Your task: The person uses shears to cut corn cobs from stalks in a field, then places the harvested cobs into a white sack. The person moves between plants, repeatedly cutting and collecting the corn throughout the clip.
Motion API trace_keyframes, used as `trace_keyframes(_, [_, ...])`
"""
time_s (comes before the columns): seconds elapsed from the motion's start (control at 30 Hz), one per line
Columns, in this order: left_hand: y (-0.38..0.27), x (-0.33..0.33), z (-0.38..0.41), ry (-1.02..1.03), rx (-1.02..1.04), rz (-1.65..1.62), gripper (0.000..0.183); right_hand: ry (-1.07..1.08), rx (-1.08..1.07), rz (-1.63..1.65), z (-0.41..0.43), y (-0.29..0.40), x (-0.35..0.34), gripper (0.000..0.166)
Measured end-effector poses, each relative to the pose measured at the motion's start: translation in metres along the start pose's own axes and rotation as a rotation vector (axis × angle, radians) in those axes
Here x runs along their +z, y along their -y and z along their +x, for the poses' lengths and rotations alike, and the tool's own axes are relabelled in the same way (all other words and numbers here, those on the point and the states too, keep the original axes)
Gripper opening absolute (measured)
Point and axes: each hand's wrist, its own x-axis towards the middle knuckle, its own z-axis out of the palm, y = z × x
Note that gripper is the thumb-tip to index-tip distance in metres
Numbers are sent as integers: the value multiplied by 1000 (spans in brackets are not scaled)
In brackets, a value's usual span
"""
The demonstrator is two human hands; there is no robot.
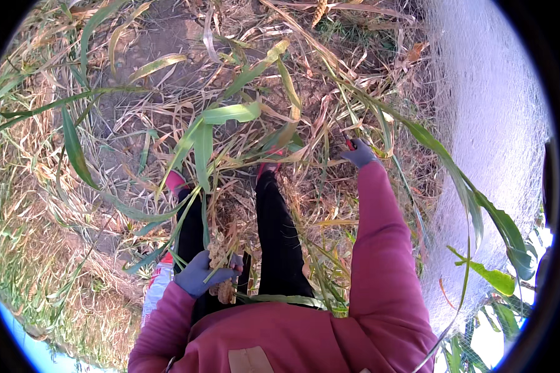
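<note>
My left hand point(204, 275), in a grey glove, is closed round several pale, lumpy seed heads point(219, 254) and their green stems, low in front of my body. Long green leaves point(204, 144) rise from about that hand over my legs. Out to the right, my right hand point(360, 154), also gloved in grey, grips a small tool with a red handle point(350, 143); its working end is hidden among dry leaves. A long stalk with green and yellowing leaves point(424, 135) arches past this hand towards the right.
White netting point(476, 116) hangs along the right side. Dry straw and fallen leaves point(168, 107) lie over bare soil round my feet. A white and red printed bag point(157, 284) is beside my left leg. A ripe seed head point(319, 13) shows at the top edge.
</note>
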Motion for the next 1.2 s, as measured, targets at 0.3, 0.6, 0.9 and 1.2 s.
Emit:
trace_keyframes(0.3, [-5, 2, 32, -87, 23, 343, 29, 508, -174, 586, -71, 79, 12, 39])
trace_keyframes(0.6, [4, -10, 52, -218, 175, 334, 36, 615, -183, 1540, -184, 166, -37, 40])
trace_keyframes(0.9, [7, -11, -12, -106, 490, 521, 47, 783, -340, 1956, -257, 277, -55, 36])
trace_keyframes(1.2, [-26, 71, -81, -38, 369, 330, 44, 622, -348, 1656, -288, 295, -55, 33])
